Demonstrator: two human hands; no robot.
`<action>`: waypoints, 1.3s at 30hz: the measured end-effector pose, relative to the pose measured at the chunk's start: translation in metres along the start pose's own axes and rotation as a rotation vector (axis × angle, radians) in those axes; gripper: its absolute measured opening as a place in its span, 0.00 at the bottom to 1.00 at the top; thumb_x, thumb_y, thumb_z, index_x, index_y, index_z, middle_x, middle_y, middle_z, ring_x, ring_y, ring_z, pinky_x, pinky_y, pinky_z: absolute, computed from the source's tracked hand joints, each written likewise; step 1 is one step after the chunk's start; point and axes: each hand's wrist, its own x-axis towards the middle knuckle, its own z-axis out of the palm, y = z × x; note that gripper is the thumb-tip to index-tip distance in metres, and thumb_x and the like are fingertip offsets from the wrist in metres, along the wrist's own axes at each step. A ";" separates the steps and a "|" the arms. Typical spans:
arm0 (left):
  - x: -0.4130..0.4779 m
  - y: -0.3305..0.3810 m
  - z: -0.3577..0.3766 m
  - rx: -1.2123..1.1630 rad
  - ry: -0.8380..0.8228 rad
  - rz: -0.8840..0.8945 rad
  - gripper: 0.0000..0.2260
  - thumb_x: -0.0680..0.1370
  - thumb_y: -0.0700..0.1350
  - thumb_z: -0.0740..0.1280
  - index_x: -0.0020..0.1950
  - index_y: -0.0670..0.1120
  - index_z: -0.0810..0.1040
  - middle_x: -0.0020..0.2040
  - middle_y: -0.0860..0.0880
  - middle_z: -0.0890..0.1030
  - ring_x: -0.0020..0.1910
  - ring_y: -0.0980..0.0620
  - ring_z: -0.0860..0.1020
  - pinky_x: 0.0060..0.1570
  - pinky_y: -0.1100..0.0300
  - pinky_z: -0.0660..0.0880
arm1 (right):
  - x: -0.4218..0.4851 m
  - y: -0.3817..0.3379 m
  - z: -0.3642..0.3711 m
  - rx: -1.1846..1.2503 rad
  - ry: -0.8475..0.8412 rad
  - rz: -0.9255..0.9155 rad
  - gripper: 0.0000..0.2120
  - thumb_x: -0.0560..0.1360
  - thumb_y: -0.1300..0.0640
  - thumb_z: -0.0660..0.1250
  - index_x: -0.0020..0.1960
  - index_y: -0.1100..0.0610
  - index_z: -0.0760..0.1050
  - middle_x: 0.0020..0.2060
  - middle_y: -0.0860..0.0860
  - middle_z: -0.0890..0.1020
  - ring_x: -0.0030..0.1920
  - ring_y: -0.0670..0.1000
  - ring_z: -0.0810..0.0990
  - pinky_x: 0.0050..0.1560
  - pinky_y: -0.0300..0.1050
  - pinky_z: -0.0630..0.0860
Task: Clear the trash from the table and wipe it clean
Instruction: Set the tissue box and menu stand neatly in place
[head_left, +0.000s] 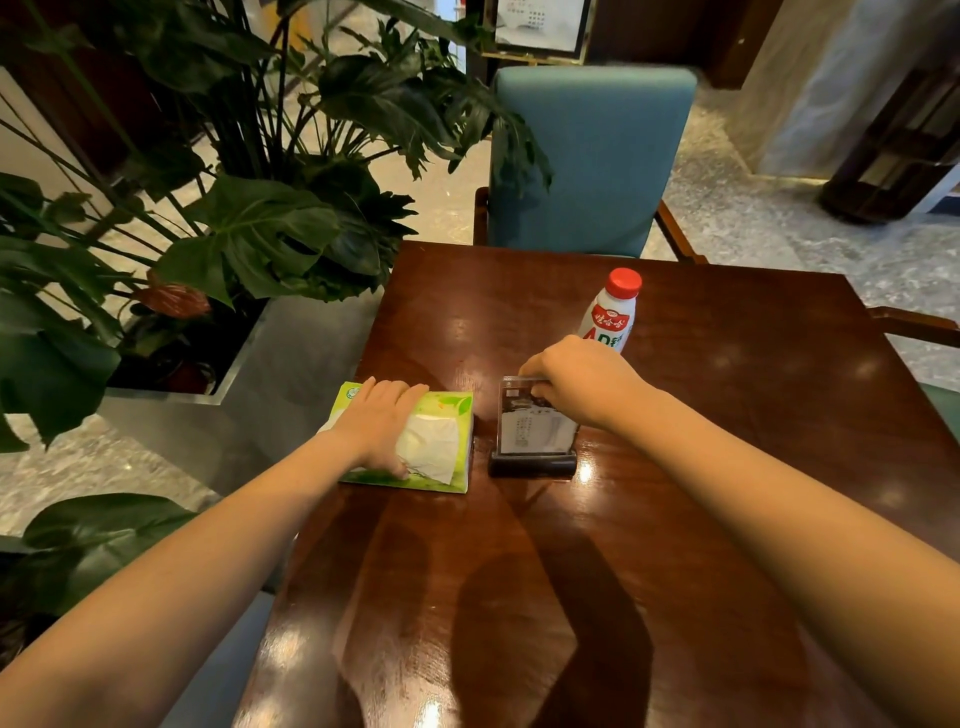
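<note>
A glossy dark wooden surface (727, 467) is seen from above, with a teal chair (592, 161) at its far side and large-leaved potted plants (249, 228) crowding its left edge. The left hand (382, 421) is laid flat, fingers spread, on a green tissue pack (447, 447) near the left edge. Just beside it, the right hand (582, 379) is closed around the top of a clear acrylic sign holder (532, 431) on a black base. A white bottle with a red cap (613, 306) stands upright just behind the right hand — untouched.
</note>
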 end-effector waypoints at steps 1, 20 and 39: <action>0.000 0.001 -0.001 0.006 -0.022 -0.008 0.54 0.62 0.60 0.75 0.76 0.47 0.45 0.75 0.44 0.57 0.75 0.44 0.54 0.74 0.46 0.45 | -0.001 0.001 0.000 0.008 0.000 0.007 0.15 0.77 0.59 0.61 0.62 0.54 0.76 0.56 0.56 0.82 0.54 0.57 0.80 0.50 0.52 0.80; 0.011 0.027 0.016 -0.167 -0.012 0.008 0.32 0.78 0.60 0.53 0.76 0.50 0.42 0.78 0.47 0.42 0.77 0.47 0.40 0.73 0.48 0.40 | 0.009 0.101 0.003 0.516 0.209 0.543 0.19 0.72 0.55 0.70 0.60 0.61 0.74 0.59 0.59 0.80 0.57 0.57 0.79 0.50 0.45 0.74; 0.016 0.025 0.024 -0.206 0.013 -0.004 0.32 0.78 0.60 0.54 0.76 0.51 0.43 0.78 0.49 0.40 0.76 0.50 0.39 0.73 0.50 0.37 | 0.061 0.131 0.095 1.085 0.535 0.588 0.32 0.66 0.60 0.76 0.66 0.58 0.65 0.63 0.56 0.76 0.62 0.56 0.76 0.62 0.51 0.73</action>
